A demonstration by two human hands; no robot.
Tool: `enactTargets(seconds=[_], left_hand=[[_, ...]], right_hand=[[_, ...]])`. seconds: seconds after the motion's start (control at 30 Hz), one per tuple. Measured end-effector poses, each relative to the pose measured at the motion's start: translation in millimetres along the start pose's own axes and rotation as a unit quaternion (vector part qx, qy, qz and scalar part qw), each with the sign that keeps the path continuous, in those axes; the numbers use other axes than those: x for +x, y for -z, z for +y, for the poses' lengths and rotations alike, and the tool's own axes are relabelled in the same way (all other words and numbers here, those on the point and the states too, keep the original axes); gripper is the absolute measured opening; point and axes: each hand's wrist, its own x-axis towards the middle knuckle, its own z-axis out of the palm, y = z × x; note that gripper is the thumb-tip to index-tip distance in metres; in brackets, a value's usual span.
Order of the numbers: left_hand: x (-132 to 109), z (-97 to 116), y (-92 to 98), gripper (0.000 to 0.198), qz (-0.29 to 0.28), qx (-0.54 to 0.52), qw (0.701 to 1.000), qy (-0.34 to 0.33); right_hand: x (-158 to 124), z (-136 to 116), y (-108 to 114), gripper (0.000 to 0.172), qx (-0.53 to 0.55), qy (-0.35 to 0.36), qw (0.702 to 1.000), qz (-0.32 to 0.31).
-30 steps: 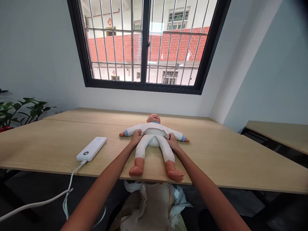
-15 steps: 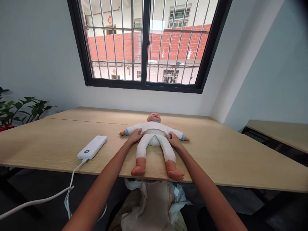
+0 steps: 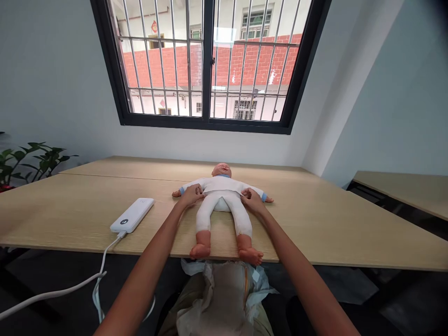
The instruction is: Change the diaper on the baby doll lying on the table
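A baby doll lies face up on the table, its head toward the window and its feet at the front edge. It wears a white shirt with blue cuffs and collar, and white legs show below the hem. My left hand is closed at the hem on one side of the doll's waist, fingers bent in. On the other side my right hand pinches the hem near the hip. A white patch shows between the doll's thighs. On my lap rests an unfolded diaper.
A white power bank with a plugged-in white cable lies left on the wooden table. A potted plant stands far left, a barred window is ahead, and another table stands at right.
The shirt's hem, raised at the front before, now lies flatter and lower over the doll's waist. Both hands have shifted slightly outward. The view has moved a little.
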Motion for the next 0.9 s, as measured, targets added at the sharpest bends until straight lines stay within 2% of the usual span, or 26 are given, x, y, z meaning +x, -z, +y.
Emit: enactTargets(seconds=[0.23, 0.43, 0.63, 0.8, 0.9], left_hand=[[2.1, 3.8, -6.6, 0.006, 0.010, 0.011, 0.999, -0.044], [0.1, 8.2, -5.2, 0.005, 0.039, -0.011, 0.998, -0.038], [-0.7, 10.5, -7.1, 0.009, 0.042, -0.076, 0.996, 0.007], [-0.3, 7.7, -5.1, 0.020, 0.037, -0.159, 0.983, 0.082], [-0.3, 5.4, -1.1, 0.026, 0.038, -0.201, 0.972, 0.116]], right_hand=[[4.1, 2.4, -0.9, 0.020, 0.009, 0.020, 0.998, 0.054], [5.7, 4.4, 0.1, 0.021, -0.001, 0.009, 0.997, 0.073], [3.7, 3.8, -3.7, 0.034, 0.010, 0.029, 0.999, 0.042], [10.6, 9.2, -2.1, 0.029, 0.076, 0.001, 0.996, 0.044], [17.1, 17.0, -2.4, 0.031, 0.100, -0.023, 0.994, 0.041]])
